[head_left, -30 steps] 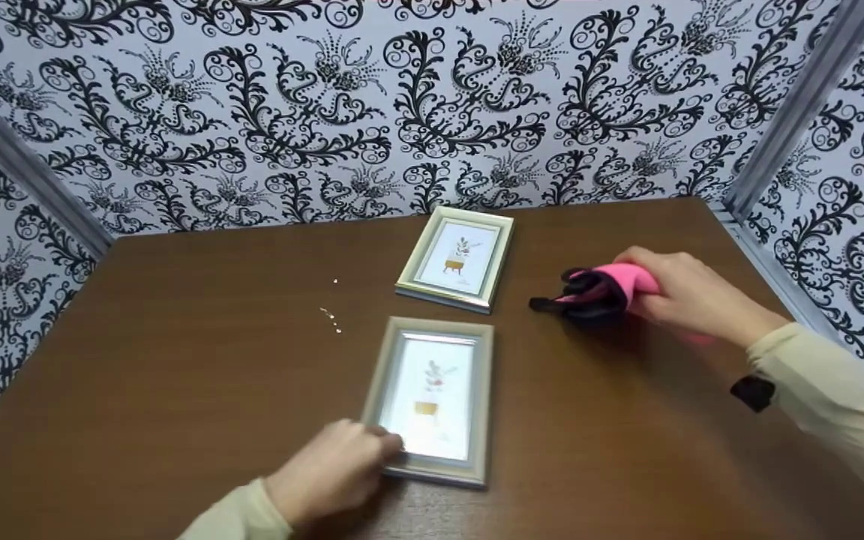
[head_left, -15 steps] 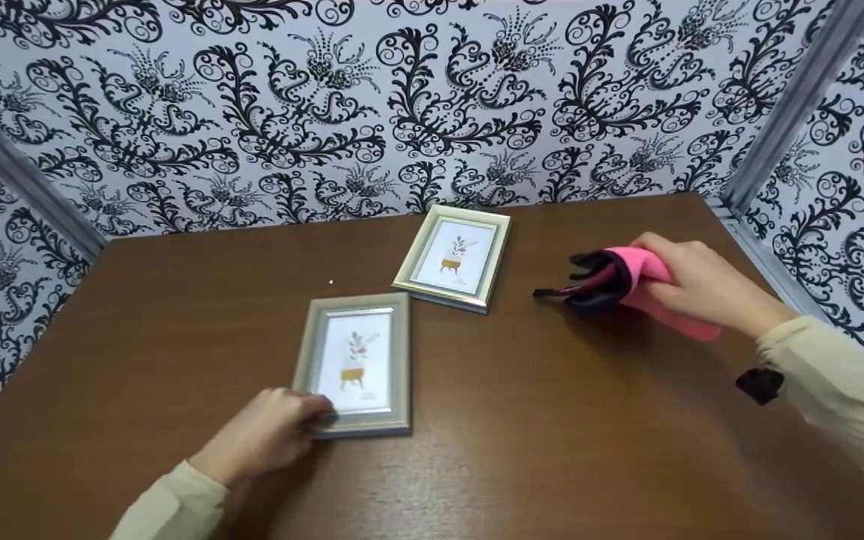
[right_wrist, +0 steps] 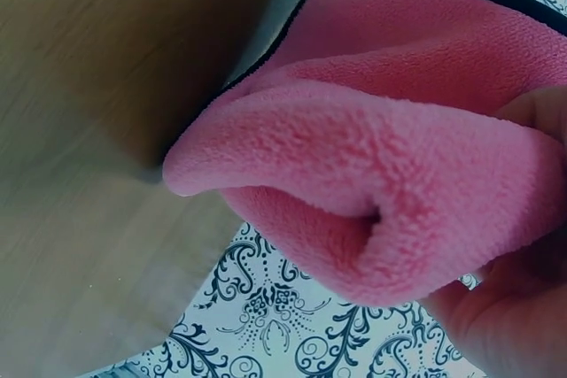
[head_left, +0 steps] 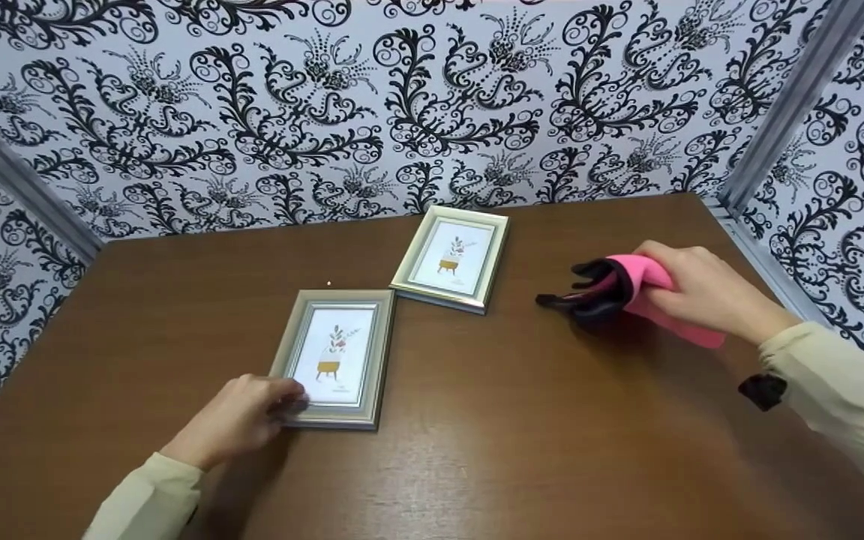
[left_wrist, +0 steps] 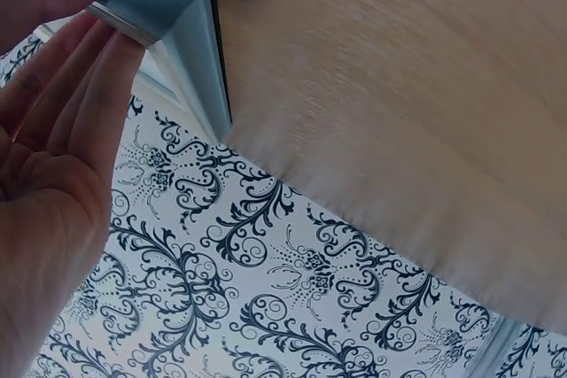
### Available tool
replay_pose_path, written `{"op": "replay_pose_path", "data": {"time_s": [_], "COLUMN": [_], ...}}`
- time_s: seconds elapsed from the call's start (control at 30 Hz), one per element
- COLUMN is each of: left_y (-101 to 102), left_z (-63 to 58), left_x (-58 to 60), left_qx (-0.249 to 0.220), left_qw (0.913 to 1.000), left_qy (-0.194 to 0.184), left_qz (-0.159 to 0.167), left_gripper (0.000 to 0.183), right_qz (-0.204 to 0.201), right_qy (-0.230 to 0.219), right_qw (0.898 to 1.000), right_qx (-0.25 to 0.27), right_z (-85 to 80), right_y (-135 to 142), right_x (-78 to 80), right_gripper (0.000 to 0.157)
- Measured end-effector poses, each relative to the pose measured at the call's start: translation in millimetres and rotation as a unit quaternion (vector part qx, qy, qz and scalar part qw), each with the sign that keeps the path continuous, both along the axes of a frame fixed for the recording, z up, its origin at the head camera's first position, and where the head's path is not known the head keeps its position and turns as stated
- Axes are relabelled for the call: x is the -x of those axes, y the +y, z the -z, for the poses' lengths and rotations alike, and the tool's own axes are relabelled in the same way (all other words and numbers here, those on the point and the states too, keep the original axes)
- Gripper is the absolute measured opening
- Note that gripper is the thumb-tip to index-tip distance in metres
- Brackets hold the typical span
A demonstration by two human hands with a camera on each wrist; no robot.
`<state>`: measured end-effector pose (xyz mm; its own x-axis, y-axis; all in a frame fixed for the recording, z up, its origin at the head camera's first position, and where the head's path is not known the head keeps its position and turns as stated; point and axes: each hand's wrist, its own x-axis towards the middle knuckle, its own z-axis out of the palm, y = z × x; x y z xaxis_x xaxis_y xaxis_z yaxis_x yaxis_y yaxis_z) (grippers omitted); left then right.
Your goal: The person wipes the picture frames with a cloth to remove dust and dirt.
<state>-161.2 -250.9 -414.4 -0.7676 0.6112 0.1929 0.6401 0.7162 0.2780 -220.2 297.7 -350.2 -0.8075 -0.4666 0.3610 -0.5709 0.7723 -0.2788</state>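
Observation:
In the head view my left hand (head_left: 233, 420) grips the near-left corner of a silver-beige picture frame (head_left: 336, 352) with a flower-vase print. Its thumb and fingers lie on opposite faces of the frame's edge in the left wrist view. A second, similar picture frame (head_left: 448, 259) lies behind it to the right; the two almost meet at their corners. Farther right, my right hand (head_left: 706, 289) holds a folded pink plush cloth (right_wrist: 390, 157) with black edging, just over the table. Much of the right palm is hidden in the right wrist view.
The brown wooden table (head_left: 492, 465) reflects light near its front. A small white speck (head_left: 328, 283) sits behind the left frame. Black-and-white patterned walls (head_left: 312, 112) stand at the back and sides, with grey metal strips (head_left: 784, 105) in the corners.
The left hand has moved the nearer frame leftward and slightly away, over the place where several white specks showed. The right hand with the cloth has barely moved.

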Motion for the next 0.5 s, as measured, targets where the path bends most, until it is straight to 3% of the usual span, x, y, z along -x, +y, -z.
{"op": "replay_pose_path", "data": {"time_s": [0.33, 0.5], "left_y": [-13, -26], "left_z": [-3.1, -3.1], "left_x": [15.1, 24.8], "left_qx": [0.015, 0.019], "left_qw": [0.9987, 0.9957], "left_qy": [-0.017, -0.032], "left_qz": [-0.046, -0.084], "left_gripper": [0.037, 0.042], "right_qz": [0.008, 0.012], "right_qy": [-0.006, -0.015], "right_qw": [1.000, 1.000], "right_qx": [-0.002, -0.006], "right_z": [1.2, 1.8], "right_y": [1, 2], "right_x": [-5.5, -6.2], "right_gripper": [0.025, 0.026]}}
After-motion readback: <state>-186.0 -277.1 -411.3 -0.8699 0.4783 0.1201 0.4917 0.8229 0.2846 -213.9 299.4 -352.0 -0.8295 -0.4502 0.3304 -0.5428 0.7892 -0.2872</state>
